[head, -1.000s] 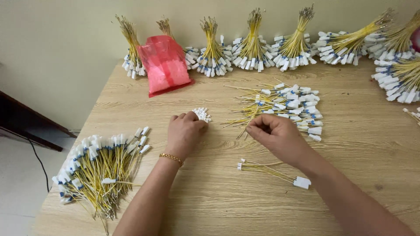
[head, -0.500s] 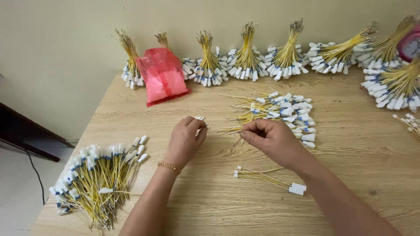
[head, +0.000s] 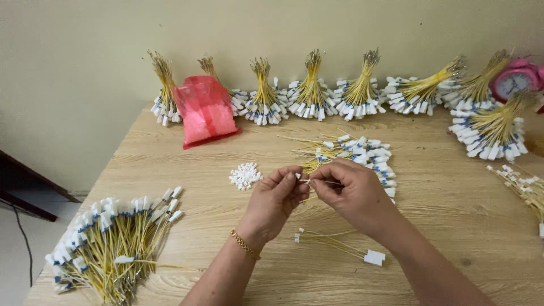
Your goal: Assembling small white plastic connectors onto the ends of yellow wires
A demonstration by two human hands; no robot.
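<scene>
My left hand [head: 275, 201] and my right hand [head: 351, 192] meet above the middle of the wooden table [head: 442, 226]. Together they pinch a thin yellow wire [head: 309, 181] with a small white piece at its tip. Just left of my left hand lies a small heap of white plastic pieces [head: 245, 175]. Behind my right hand spreads a loose pile of yellow wires with white and blue connectors [head: 362, 153]. A short yellow wire set with a white connector [head: 340, 246] lies on the table below my hands.
A large pile of wires [head: 113, 238] lies at the front left corner. Several tied wire bundles [head: 311, 90] stand along the wall, beside a red plastic bag [head: 205, 110]. A pink alarm clock [head: 515, 79] sits at the far right. More wires [head: 521, 184] lie at the right edge.
My left hand left the heap of white pieces and moved right to meet my right hand. Both hands now pinch one wire between them.
</scene>
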